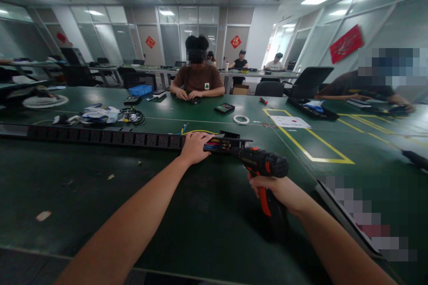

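A long black power strip with a row of sockets lies across the green table. My left hand is wrapped over it near its right end, fingers closed on the casing. Just right of those fingers the strip's end is uncovered, showing coloured wires and a terminal block. My right hand grips the handle of a black and orange cordless drill. The drill points left, its front close to the strip's open end; whether the tip touches is unclear. A yellow wire runs behind my left hand.
Beyond the strip are a white tape roll, a black device, a screwdriver, a blue basket and bundled cables. A person works opposite; another sits at right. A flat panel lies beside my right arm.
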The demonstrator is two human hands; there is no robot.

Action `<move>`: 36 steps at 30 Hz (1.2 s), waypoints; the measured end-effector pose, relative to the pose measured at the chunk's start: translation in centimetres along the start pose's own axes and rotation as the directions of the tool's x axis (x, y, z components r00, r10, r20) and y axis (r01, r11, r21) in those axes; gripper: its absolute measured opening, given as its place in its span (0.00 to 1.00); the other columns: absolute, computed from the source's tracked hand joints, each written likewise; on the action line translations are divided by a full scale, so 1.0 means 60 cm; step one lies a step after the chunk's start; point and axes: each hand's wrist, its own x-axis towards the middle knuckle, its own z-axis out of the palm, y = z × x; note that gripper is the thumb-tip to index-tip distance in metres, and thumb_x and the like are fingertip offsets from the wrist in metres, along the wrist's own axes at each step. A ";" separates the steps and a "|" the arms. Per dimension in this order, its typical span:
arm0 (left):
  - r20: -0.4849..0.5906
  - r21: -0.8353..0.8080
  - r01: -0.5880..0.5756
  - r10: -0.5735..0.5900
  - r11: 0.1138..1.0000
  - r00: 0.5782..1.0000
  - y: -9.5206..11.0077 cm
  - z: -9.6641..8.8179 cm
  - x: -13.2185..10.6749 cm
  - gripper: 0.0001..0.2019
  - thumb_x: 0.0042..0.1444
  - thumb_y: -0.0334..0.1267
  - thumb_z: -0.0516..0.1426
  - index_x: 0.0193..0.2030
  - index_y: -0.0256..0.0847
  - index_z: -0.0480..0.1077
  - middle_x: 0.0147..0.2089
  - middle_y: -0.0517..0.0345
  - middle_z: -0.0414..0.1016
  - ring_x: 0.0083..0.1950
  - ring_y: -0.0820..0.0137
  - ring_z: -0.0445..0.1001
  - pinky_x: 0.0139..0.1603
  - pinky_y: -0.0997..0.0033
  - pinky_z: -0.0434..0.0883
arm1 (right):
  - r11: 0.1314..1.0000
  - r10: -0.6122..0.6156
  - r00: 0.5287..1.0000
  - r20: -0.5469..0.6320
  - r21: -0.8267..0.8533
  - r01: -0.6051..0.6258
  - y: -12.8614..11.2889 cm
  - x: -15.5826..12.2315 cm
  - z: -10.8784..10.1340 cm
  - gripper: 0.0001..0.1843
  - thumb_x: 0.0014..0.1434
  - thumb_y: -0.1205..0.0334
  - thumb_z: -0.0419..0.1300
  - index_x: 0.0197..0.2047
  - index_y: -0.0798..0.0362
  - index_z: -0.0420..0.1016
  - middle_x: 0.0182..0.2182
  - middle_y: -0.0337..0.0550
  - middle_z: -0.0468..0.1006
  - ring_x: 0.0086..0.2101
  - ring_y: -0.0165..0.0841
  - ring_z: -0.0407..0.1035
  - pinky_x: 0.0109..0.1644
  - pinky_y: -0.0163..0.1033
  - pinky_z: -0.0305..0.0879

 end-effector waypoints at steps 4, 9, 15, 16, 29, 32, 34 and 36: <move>0.011 -0.004 0.007 -0.007 1.000 1.000 0.000 -0.001 0.001 0.33 0.51 0.44 0.66 0.65 0.53 0.68 0.61 0.54 0.73 0.64 0.52 0.67 0.64 0.48 0.57 | 1.000 -0.007 1.000 -0.006 -0.008 0.007 -0.001 0.000 -0.002 0.06 0.50 0.60 0.65 0.30 0.53 0.75 0.22 0.38 0.72 0.25 0.34 0.66 0.31 0.38 0.62; 0.008 -0.005 0.004 -0.004 1.000 1.000 0.000 -0.001 0.001 0.33 0.51 0.44 0.66 0.66 0.54 0.68 0.61 0.54 0.73 0.63 0.52 0.67 0.64 0.48 0.57 | 1.000 -0.015 1.000 0.001 -0.008 0.015 -0.001 0.001 -0.003 0.06 0.50 0.59 0.65 0.29 0.53 0.75 0.22 0.38 0.72 0.25 0.33 0.66 0.32 0.38 0.62; 0.009 0.006 0.003 -0.003 1.000 1.000 -0.001 0.001 0.001 0.34 0.50 0.44 0.67 0.66 0.54 0.68 0.61 0.54 0.74 0.64 0.52 0.67 0.64 0.48 0.57 | 1.000 -0.006 1.000 0.006 0.020 0.006 0.003 0.002 -0.003 0.07 0.50 0.59 0.65 0.29 0.53 0.74 0.21 0.38 0.72 0.25 0.33 0.66 0.32 0.38 0.63; 0.008 0.007 0.002 -0.002 1.000 1.000 -0.001 0.001 0.001 0.34 0.50 0.44 0.67 0.66 0.54 0.68 0.61 0.54 0.74 0.64 0.52 0.67 0.64 0.48 0.57 | 1.000 -0.008 1.000 0.008 0.019 0.007 0.003 0.002 -0.003 0.07 0.50 0.59 0.65 0.29 0.53 0.75 0.21 0.38 0.72 0.25 0.33 0.66 0.32 0.38 0.63; 0.003 0.002 0.004 -0.004 1.000 1.000 -0.002 0.003 0.000 0.34 0.50 0.44 0.67 0.65 0.54 0.68 0.61 0.54 0.73 0.63 0.52 0.67 0.64 0.48 0.56 | 1.000 -0.019 1.000 0.001 0.005 0.019 0.002 0.001 -0.004 0.06 0.51 0.59 0.64 0.28 0.53 0.74 0.21 0.37 0.72 0.25 0.33 0.66 0.31 0.38 0.62; -0.006 0.000 -0.002 0.002 1.000 1.000 -0.003 0.004 0.001 0.33 0.50 0.44 0.67 0.65 0.53 0.68 0.61 0.54 0.74 0.63 0.52 0.67 0.64 0.47 0.57 | 1.000 -0.019 1.000 0.005 -0.005 0.019 0.002 0.002 -0.004 0.07 0.51 0.59 0.64 0.28 0.52 0.74 0.21 0.37 0.71 0.24 0.33 0.66 0.32 0.38 0.62; -0.007 -0.001 -0.002 0.002 1.000 1.000 -0.003 0.004 0.001 0.33 0.50 0.44 0.67 0.65 0.53 0.68 0.60 0.54 0.74 0.63 0.51 0.67 0.64 0.47 0.57 | 1.000 -0.020 1.000 0.008 -0.008 0.020 0.002 0.002 -0.004 0.07 0.51 0.58 0.64 0.28 0.53 0.74 0.21 0.37 0.71 0.24 0.33 0.66 0.32 0.38 0.62; -0.002 -0.001 0.000 0.000 1.000 1.000 -0.003 0.003 0.001 0.33 0.50 0.44 0.67 0.65 0.53 0.68 0.61 0.54 0.74 0.63 0.52 0.67 0.64 0.47 0.57 | 1.000 -0.016 1.000 0.004 -0.007 0.016 0.001 0.001 -0.003 0.07 0.50 0.59 0.64 0.28 0.53 0.74 0.21 0.37 0.71 0.25 0.33 0.66 0.32 0.38 0.62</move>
